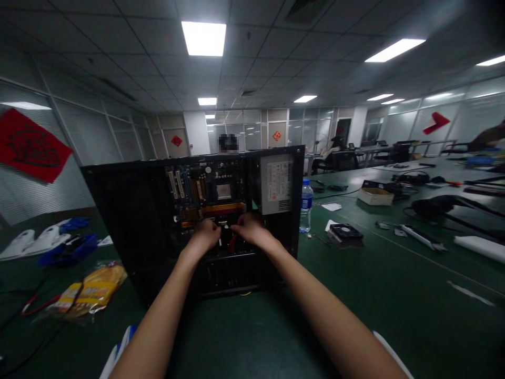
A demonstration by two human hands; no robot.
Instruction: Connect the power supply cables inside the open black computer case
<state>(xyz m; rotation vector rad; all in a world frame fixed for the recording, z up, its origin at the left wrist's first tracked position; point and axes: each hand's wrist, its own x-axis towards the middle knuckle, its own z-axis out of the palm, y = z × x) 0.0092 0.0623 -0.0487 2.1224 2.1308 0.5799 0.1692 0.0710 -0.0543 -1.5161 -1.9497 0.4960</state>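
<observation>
An open black computer case (pixel 138 221) stands upright in front of me, its inside facing me. My left hand (pixel 205 235) reaches in at the lower edge of the motherboard (pixel 232 179), fingers bent together in a pinch. My right hand (pixel 252 229) is a little to its right, also pinched, close to some red cables (pixel 232 243). What either hand grips is too small and dark to make out. Above the hands run the memory slots (pixel 215 210), and higher up sits a square silver processor (pixel 223 191). The grey power supply (pixel 276 184) fills the upper right corner.
Right of the case stand a water bottle (pixel 306 205), a hard drive (pixel 345 232) and a small cardboard box (pixel 374 196) on the green table (pixel 394 295). A yellow packet (pixel 92 289), a blue tray (pixel 71 250) and white gloves (pixel 35 242) lie at left. Someone's head shows behind the case.
</observation>
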